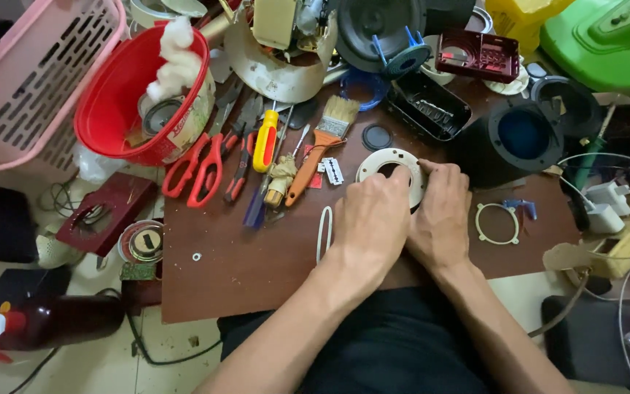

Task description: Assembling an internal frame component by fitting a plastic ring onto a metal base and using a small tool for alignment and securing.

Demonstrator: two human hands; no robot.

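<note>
Both my hands rest close together on a brown wooden board over my lap. My left hand and my right hand press on a white ring-shaped plastic part with small holes in its rim. The fingers cover the ring's near half, so what lies under them is hidden. A thin white loop lies just left of my left hand. A thin white ring with a small blue piece lies to the right of my right hand.
Red scissors, pliers, a yellow-handled screwdriver, a paintbrush and a razor blade lie at the board's back left. A red bowl and pink basket sit further left. Black housings stand at the back right.
</note>
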